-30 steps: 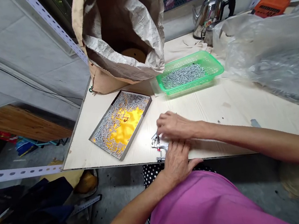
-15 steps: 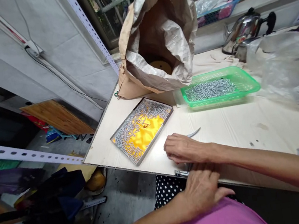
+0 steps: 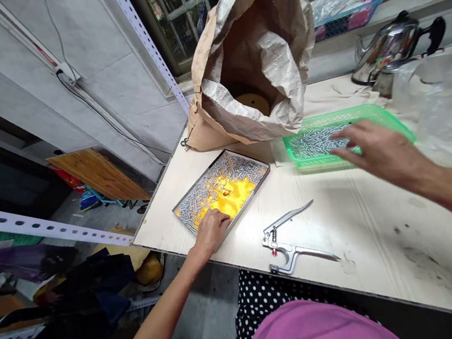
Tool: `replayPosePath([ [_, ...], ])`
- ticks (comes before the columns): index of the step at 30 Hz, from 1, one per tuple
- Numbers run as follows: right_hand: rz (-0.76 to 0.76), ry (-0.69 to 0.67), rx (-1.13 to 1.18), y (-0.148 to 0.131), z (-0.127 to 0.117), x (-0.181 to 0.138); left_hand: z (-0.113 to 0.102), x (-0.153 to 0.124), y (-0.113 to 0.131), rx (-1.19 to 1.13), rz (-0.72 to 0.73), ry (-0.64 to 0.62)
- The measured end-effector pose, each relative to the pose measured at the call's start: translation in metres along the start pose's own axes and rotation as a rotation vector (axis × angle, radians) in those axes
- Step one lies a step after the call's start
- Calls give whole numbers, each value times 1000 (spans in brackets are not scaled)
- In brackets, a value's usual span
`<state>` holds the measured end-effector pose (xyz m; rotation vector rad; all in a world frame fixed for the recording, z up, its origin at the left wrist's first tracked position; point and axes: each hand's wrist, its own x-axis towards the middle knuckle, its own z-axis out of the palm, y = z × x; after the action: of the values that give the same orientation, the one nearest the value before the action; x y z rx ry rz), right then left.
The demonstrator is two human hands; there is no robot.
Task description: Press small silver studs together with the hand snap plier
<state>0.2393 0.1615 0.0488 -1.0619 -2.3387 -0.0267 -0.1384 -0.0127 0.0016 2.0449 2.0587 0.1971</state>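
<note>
My left hand (image 3: 210,229) reaches down at the near edge of a shallow tray (image 3: 238,191) with a yellow bottom. Its fingers are curled together, and whatever they pinch is hidden. Small silvery metal pins (image 3: 196,196) cover much of the tray. My right hand (image 3: 369,148) hovers at a green plastic basket (image 3: 322,164), thumb and forefinger apart with nothing visible between them. More silvery pins (image 3: 311,144) lie inside the basket. A pair of metal snap pliers (image 3: 291,250) rests on the table with its handles spread, touched by neither hand.
A large open paper sack (image 3: 214,120) stands behind the tray. A metal kettle (image 3: 392,45) and clear plastic bags (image 3: 446,108) sit at the back right. The table's (image 3: 369,216) near edge runs close to my lap. A perforated metal post (image 3: 150,45) rises at the back left.
Both hands have let go of the pliers, now lying on the table. My left hand moved left to the tray; my right hand moved right and away to the green basket.
</note>
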Motion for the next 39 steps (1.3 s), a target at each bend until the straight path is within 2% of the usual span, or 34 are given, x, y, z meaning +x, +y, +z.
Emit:
replayPosePath([
  [4,-127,-284,288,-51,31,-53,3,2,-2,102,63,-137],
  [7,-156,-482,353,-86,46,-85,4,3,1,218,84,-171],
  [11,-118,-600,357,-104,49,-104,3,4,-2,252,53,-178],
  [15,-67,-625,362,-109,45,-109,-5,-3,-6,108,-24,-67],
  [19,-62,-629,363,-114,46,-116,-15,-18,15,-226,-137,100],
  [21,-86,-605,334,-116,49,-120,-12,-27,35,-485,-208,56],
  [24,-100,-563,287,-117,53,-123,4,-40,65,-830,-343,-117],
  [27,-94,-555,250,-119,54,-124,28,-46,84,-1018,-475,-254],
  [31,-86,-534,206,-121,52,-125,46,-47,93,-1031,-550,-322],
  [39,-72,-498,230,-118,58,-130,47,-44,99,-962,-574,-351],
])
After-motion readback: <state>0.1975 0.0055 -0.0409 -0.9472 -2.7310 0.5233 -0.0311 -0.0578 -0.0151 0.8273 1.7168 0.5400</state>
